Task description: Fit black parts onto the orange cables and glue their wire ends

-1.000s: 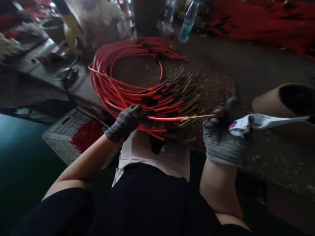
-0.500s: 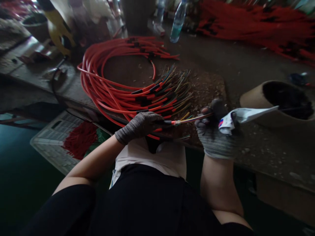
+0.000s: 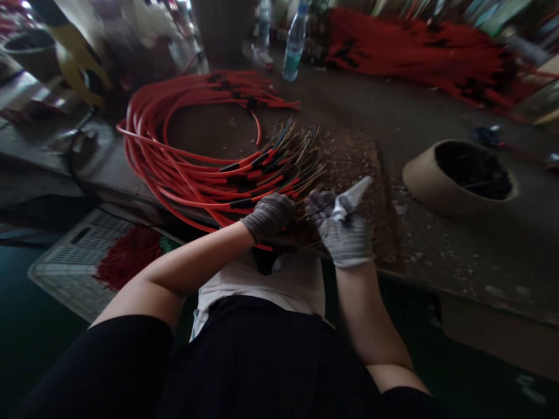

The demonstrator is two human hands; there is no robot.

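Close handling at the near edge of the bench [image 3: 379, 102], with gloved left hand [image 3: 271, 216] and right hand [image 3: 347, 235] now just beside each other, rather than well apart with wires stretched between as half a second ago. To be read as a likely shift from drawing out to closer work. In the left, curled fingers, with contents hidden and impossible to tell; in the right, partly curled fingers around a pale pointed piece [image 3: 354, 195]. Red cables [image 3: 187, 174] in a loose coil, left of and beyond both hands; thin wire ends [image 3: 305, 152] just beyond.
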